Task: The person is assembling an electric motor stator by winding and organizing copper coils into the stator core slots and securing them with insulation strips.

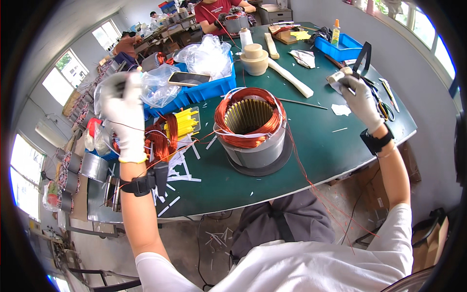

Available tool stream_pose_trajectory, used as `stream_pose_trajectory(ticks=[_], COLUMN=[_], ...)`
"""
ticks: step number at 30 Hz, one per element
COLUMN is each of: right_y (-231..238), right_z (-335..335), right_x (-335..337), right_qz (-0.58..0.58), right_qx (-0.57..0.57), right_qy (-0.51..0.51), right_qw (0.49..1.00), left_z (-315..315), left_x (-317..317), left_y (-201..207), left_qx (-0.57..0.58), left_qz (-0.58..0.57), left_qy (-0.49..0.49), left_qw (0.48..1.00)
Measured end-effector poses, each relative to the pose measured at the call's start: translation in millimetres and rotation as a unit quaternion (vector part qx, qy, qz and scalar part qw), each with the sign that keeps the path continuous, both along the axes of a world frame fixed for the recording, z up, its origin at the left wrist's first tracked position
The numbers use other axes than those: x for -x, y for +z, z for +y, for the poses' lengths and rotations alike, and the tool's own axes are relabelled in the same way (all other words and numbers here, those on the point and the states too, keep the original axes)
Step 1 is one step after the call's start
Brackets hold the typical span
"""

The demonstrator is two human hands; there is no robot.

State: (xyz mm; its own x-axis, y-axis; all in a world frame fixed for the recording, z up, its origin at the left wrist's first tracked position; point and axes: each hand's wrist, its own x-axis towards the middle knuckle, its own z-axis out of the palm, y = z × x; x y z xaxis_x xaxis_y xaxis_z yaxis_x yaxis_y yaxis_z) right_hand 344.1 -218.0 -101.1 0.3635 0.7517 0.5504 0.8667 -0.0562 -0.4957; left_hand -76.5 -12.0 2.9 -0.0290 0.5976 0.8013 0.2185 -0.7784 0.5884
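Observation:
A grey motor stator [250, 146] stands upright on the green table, copper windings [224, 119] bound round its top and pale yellow slot liners inside. Thin copper wires trail from it to the left and over the front edge. My left hand [124, 114], in a white glove, is raised left of the stator; motion smears its fingers, so its grip is unclear. At the right my gloved right hand [362, 100] has its fingers curled at a small pale roll [339, 75]; what lies between them is hidden. Both wrists wear black straps.
Blue bins [209, 87] hold plastic bags and a phone [189, 79]. Yellow strips [182, 122] and white paper strips lie at left. Behind the stator are a cream stepped block [254, 60] and a mallet [289, 78]. Scissors [386, 112] lie far right; a co-worker [214, 17] sits opposite.

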Motion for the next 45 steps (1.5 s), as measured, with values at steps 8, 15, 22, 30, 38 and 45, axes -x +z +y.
stream_pose_trajectory(ticks=[8, 15, 22, 30, 38, 45], right_y=[96.6, 64.0, -0.4, -0.7, -6.2, -3.3], right_z=[48.7, 121.6, 143.0, 123.0, 110.5, 111.6], right_x=[144.0, 129.1, 120.9, 124.6, 132.7, 133.8], right_qz=[0.129, 0.111, 0.211, 0.185, 0.206, 0.240], right_qx=[-0.010, 0.044, 0.154, 0.101, 0.083, 0.099], right_qy=[0.454, 0.313, 0.420, 0.390, 0.289, 0.284], right_qw=[0.882, 0.942, 0.869, 0.896, 0.931, 0.923], left_z=[-45.6, -15.2, -16.9, 0.6, -6.5, -1.3], left_x=[-81.2, -12.8, 4.0, -40.3, -58.8, -72.4], left_y=[11.7, -22.3, -68.6, -59.9, -73.2, -47.1], left_qx=[-0.517, -0.102, 0.345, 0.382, 0.287, 0.316], left_qz=[0.405, 0.326, 0.294, 0.348, 0.326, 0.422], left_qy=[-0.106, -0.048, -0.117, -0.188, -0.098, -0.139], left_qw=[0.747, 0.938, 0.883, 0.835, 0.895, 0.838])
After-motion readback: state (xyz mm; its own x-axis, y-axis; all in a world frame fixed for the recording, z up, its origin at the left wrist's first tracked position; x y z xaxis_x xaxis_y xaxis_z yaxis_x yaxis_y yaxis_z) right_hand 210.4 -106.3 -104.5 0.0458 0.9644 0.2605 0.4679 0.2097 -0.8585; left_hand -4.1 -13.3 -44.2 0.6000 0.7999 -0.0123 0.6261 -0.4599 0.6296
